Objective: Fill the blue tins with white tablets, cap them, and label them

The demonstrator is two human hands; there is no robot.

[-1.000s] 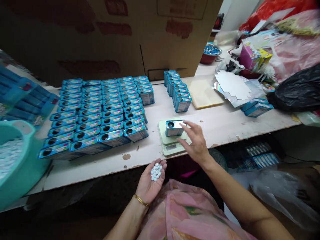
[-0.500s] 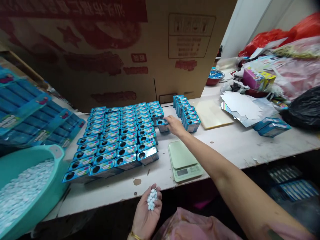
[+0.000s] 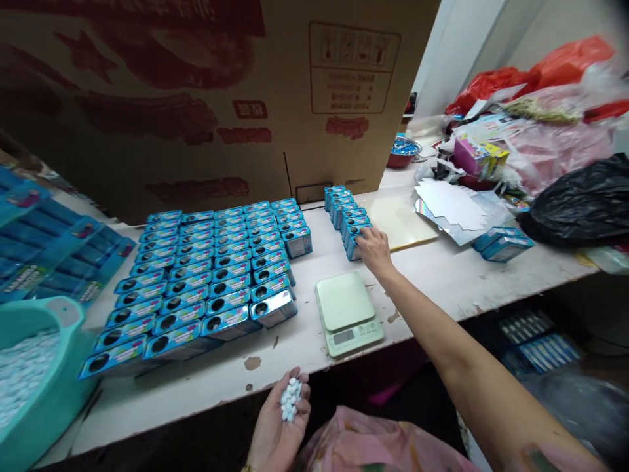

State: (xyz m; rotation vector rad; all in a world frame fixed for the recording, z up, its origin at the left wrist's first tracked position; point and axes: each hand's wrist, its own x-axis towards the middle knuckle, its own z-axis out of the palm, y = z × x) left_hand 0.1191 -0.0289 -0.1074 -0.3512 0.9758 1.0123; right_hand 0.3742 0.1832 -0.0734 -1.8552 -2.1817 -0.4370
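Note:
My left hand (image 3: 281, 419) is cupped palm up below the table's front edge, with a small heap of pale blue-white candies (image 3: 291, 398) in it. With my right hand (image 3: 375, 250) I grip the near end of a blue tin (image 3: 352, 248), the front one in a short row on the right; my fingers partly cover it. Several columns of blue tins (image 3: 228, 278) stand to the left, each with a dark round opening in its top. Between the two groups and nearer me lies a pale green kitchen scale (image 3: 346, 305) with a bare platform.
A turquoise tub (image 3: 63, 367) of similar pale pieces stands at the left front, below stacked blue packs (image 3: 49, 242). A big carton (image 3: 196, 131) closes off the back. At right are a cream board (image 3: 403, 223), white card sheets (image 3: 455, 204), blue boxes (image 3: 504, 244) and a black bag (image 3: 580, 210).
My right hand has let go of a tin beside the left group and moved right to the front tin of the right row. My left hand still cups the candies. The view has shifted right.

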